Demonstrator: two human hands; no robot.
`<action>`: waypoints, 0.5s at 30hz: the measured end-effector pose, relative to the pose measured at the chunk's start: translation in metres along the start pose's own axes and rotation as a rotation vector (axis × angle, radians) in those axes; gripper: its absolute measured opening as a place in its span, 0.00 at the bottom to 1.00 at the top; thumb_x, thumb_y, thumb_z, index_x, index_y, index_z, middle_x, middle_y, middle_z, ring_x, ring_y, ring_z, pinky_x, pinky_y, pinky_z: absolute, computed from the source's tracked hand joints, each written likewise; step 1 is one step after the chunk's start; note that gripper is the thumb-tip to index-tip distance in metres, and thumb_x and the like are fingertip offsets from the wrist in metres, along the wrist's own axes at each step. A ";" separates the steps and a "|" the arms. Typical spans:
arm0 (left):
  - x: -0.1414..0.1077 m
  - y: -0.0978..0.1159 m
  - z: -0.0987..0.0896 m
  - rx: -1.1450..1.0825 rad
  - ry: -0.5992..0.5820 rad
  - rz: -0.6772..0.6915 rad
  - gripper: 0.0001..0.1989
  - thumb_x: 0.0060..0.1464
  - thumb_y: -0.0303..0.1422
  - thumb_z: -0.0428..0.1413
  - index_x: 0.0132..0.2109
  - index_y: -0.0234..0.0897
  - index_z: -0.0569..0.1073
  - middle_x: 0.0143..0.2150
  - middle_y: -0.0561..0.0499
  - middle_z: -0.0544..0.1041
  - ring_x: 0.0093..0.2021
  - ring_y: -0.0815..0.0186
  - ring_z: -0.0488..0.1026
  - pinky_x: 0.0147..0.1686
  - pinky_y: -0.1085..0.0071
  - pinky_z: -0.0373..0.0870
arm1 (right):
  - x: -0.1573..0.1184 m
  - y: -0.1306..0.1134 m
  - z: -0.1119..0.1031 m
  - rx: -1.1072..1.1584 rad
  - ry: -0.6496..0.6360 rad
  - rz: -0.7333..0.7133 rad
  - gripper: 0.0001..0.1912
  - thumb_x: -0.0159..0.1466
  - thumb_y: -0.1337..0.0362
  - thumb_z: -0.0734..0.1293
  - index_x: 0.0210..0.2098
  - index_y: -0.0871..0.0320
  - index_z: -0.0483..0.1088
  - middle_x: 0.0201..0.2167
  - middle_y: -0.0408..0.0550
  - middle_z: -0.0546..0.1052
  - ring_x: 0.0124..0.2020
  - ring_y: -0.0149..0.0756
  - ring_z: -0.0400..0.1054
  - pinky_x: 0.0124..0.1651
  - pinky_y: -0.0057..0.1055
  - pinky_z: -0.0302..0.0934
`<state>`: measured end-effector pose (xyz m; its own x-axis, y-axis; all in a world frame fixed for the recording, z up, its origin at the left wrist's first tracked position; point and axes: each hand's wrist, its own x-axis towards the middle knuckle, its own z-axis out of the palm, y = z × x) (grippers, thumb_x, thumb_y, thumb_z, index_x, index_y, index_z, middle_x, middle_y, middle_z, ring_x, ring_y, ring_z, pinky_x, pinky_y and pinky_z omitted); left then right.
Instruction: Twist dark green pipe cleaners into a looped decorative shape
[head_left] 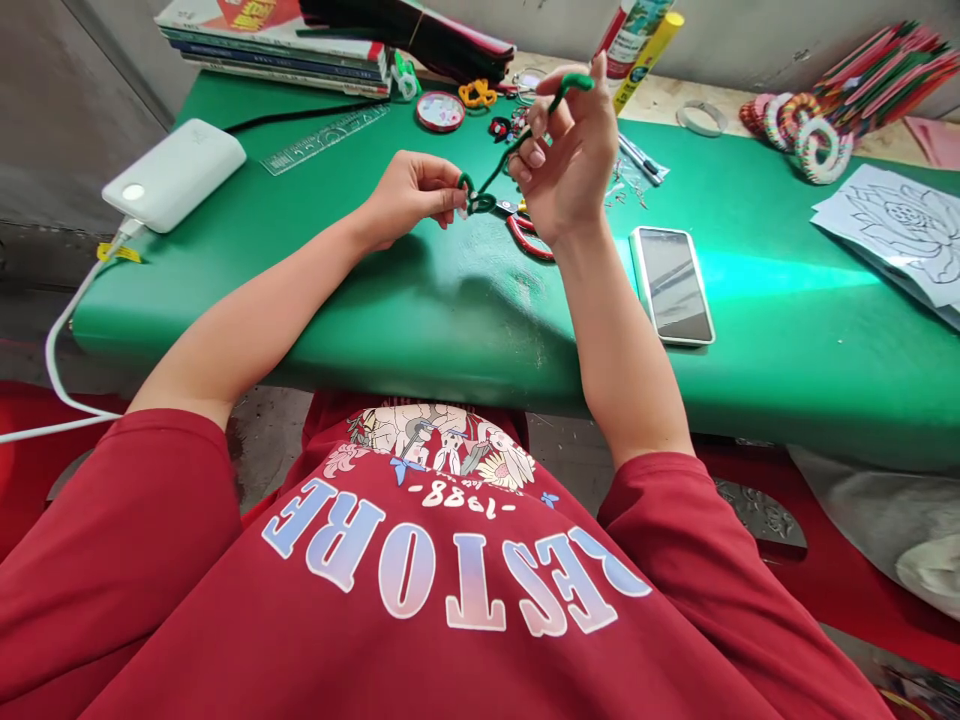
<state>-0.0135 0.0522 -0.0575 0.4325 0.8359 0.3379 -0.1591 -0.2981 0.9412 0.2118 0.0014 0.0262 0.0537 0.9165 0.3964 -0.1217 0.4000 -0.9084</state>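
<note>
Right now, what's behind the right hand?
Beside and beyond the right hand, the scissors' red handle shows on the green table, and a yellow tube stands farther back. Whatever lies straight behind the hand is covered, so I can't tell.

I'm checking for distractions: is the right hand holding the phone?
No: the phone lies on the table, while the right hand holds a green wire.
</note>
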 end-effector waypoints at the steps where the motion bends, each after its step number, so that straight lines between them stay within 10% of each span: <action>1: 0.000 0.001 0.000 -0.011 0.013 -0.005 0.23 0.66 0.42 0.90 0.38 0.38 0.86 0.32 0.52 0.82 0.30 0.69 0.75 0.37 0.66 0.77 | -0.002 -0.001 0.001 0.020 -0.011 0.017 0.30 0.69 0.30 0.79 0.41 0.42 0.64 0.36 0.44 0.70 0.32 0.46 0.63 0.35 0.44 0.62; 15: -0.002 0.009 0.008 -0.232 0.027 0.057 0.43 0.45 0.64 0.96 0.41 0.38 0.83 0.33 0.57 0.78 0.33 0.68 0.81 0.37 0.68 0.84 | -0.021 0.003 0.011 -0.185 -0.152 0.133 0.39 0.59 0.20 0.83 0.26 0.39 0.64 0.28 0.47 0.62 0.32 0.54 0.60 0.32 0.48 0.54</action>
<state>-0.0088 0.0439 -0.0494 0.3940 0.8337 0.3868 -0.3830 -0.2337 0.8937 0.1997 -0.0166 0.0164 -0.1017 0.9562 0.2743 0.0657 0.2816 -0.9573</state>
